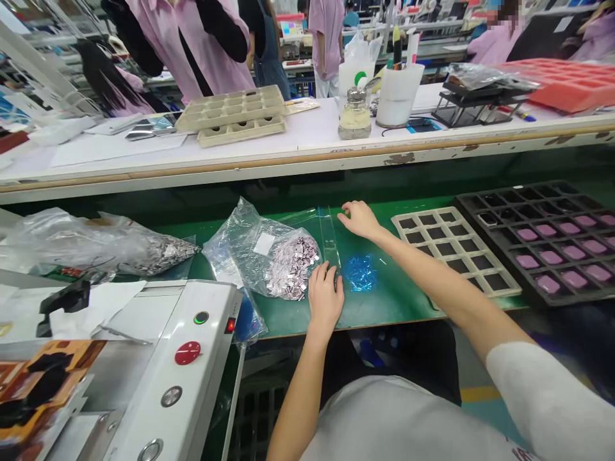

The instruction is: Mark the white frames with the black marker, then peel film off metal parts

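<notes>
My left hand (327, 296) lies palm down at the right edge of a clear plastic bag (240, 234), fingers stretched out and a little apart. Small shiny pinkish-silver pieces (294, 266) fill the right part of this bag. A clear plastic strip (329, 237) runs away from my left fingertips toward the back of the green bench. Just right of the strip's far end, my right hand (359, 219) hovers or rests with loosely bent fingers apart, and I see nothing in it. Between my arms sits a small pile of blue film bits (360, 273).
A beige tray (504, 289) and a black tray with pink pieces (528, 296) lie at right. At left are another filled bag (168, 253) and a white machine with buttons (192, 390). A raised shelf (307, 128) carries a glass jar (354, 118). Co-workers stand beyond.
</notes>
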Action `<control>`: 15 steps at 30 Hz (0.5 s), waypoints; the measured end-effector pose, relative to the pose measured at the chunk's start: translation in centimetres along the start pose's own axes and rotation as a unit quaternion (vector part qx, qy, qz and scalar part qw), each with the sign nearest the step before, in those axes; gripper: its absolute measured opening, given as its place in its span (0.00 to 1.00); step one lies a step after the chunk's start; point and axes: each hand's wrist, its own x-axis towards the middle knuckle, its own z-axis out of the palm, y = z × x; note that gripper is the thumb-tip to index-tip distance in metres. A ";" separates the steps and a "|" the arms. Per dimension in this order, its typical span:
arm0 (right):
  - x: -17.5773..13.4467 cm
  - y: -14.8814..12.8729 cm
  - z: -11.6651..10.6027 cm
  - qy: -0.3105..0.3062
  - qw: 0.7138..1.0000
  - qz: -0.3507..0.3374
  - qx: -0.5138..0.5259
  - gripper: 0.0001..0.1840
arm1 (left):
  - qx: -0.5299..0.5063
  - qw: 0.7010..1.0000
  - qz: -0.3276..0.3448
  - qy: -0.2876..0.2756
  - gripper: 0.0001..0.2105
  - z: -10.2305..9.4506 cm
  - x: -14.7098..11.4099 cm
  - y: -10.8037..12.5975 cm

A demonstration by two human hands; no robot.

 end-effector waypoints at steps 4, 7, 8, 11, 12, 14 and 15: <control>3.1 -1.1 2.6 -0.023 0.998 0.060 0.018 0.11 | -0.012 1.000 0.005 0.005 0.13 0.2 -0.1 -0.2; 3.8 -1.9 3.8 -0.026 0.992 0.113 0.044 0.05 | -0.023 1.000 0.013 0.007 0.13 0.2 0.0 -0.3; 3.8 -2.0 4.2 -0.023 0.990 0.128 0.057 0.04 | -0.027 0.999 0.016 0.011 0.13 0.1 0.0 -0.4; 3.4 -1.9 4.6 -0.004 0.980 0.159 0.119 0.08 | -0.054 0.998 0.016 0.033 0.15 -0.2 0.0 -0.3; 3.2 -1.8 4.6 0.002 0.975 0.167 0.149 0.09 | -0.070 0.996 0.013 0.047 0.15 -0.4 0.0 -0.2; 2.5 -1.6 4.3 0.008 0.958 0.182 0.222 0.09 | -0.117 0.990 -0.003 0.080 0.16 -0.8 0.0 0.2; 2.1 -1.5 4.1 0.008 0.946 0.190 0.262 0.09 | -0.148 0.984 -0.018 0.096 0.16 -1.1 0.0 0.4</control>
